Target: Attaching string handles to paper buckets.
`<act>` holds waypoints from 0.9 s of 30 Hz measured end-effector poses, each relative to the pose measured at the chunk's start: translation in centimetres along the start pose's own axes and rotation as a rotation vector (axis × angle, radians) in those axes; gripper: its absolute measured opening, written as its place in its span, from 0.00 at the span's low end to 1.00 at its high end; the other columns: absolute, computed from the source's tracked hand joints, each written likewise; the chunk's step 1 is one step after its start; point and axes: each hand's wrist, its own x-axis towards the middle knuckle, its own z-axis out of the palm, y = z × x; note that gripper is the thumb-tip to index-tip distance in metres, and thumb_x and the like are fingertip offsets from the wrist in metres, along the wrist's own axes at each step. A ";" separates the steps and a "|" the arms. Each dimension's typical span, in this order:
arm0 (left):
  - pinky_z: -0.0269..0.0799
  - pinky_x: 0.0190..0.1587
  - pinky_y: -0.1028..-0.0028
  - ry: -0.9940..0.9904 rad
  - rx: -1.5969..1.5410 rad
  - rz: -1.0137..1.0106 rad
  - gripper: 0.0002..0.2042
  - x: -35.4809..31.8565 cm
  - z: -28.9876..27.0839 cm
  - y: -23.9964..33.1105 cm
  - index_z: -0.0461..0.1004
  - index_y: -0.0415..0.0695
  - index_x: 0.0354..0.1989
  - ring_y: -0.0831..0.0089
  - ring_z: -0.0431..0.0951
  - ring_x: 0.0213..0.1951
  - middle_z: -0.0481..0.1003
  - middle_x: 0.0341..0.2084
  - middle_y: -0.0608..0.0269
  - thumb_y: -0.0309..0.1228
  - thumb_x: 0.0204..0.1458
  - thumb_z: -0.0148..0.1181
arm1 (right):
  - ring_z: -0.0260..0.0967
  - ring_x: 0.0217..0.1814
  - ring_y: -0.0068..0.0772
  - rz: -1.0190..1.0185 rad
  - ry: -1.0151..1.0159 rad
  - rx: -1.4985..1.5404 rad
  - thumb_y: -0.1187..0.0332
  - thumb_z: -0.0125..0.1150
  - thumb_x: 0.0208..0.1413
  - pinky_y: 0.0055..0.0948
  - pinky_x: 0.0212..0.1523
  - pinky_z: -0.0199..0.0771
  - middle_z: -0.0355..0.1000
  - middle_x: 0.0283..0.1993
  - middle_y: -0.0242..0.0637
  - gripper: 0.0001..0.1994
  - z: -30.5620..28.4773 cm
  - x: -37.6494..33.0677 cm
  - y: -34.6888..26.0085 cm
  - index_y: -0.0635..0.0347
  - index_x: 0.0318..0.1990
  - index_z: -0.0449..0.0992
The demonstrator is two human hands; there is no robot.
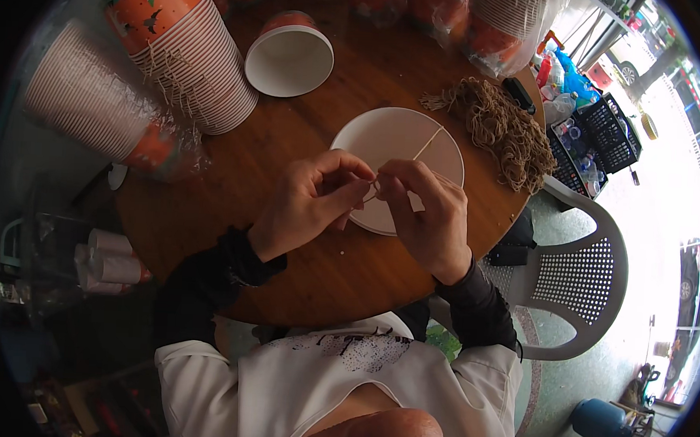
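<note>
Over a white round paper bucket (360,133), seen from above on the wooden table, my two hands meet at a thin length of twine (428,143). One stretch of it runs from the bucket's far right rim to my fingertips. My left hand (313,199) pinches the twine between thumb and forefinger. Right beside it, almost touching, my right hand (431,211) pinches it too. A small loop shows between the fingertips; whether it is knotted I cannot tell. The bucket's near side is partly hidden by my hands.
On the round table (307,283) lie a tangled twine pile (506,132), a tipped paper bucket (291,63) and a tall nested bucket stack (192,60). Plastic-wrapped stacks (87,94) stand at the left. A plastic chair (572,278) and black crate (608,133) are at the right.
</note>
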 end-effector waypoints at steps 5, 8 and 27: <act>0.73 0.28 0.77 0.088 0.541 0.381 0.04 -0.5 0.4 -0.6 0.74 0.38 0.36 0.78 0.77 0.25 0.76 0.27 0.61 0.22 0.53 0.59 | 0.74 0.25 0.41 0.011 -0.013 -0.032 0.76 0.56 0.57 0.35 0.27 0.71 0.72 0.24 0.38 0.02 -0.4 0.1 0.0 0.59 0.36 0.71; 0.74 0.28 0.75 0.072 0.648 0.445 0.05 -0.7 0.7 -0.5 0.72 0.38 0.35 0.72 0.78 0.25 0.75 0.26 0.57 0.21 0.50 0.60 | 0.73 0.24 0.41 -0.004 0.011 -0.117 0.76 0.55 0.57 0.35 0.27 0.70 0.72 0.24 0.37 0.03 -0.6 0.0 0.4 0.59 0.37 0.70; 0.74 0.24 0.73 0.047 0.769 0.315 0.08 0.3 0.6 -0.2 0.74 0.40 0.38 0.67 0.79 0.20 0.74 0.17 0.60 0.28 0.52 0.62 | 0.73 0.28 0.44 0.043 -0.037 -0.158 0.78 0.58 0.54 0.37 0.29 0.71 0.73 0.27 0.39 0.06 -0.7 0.5 0.5 0.59 0.36 0.66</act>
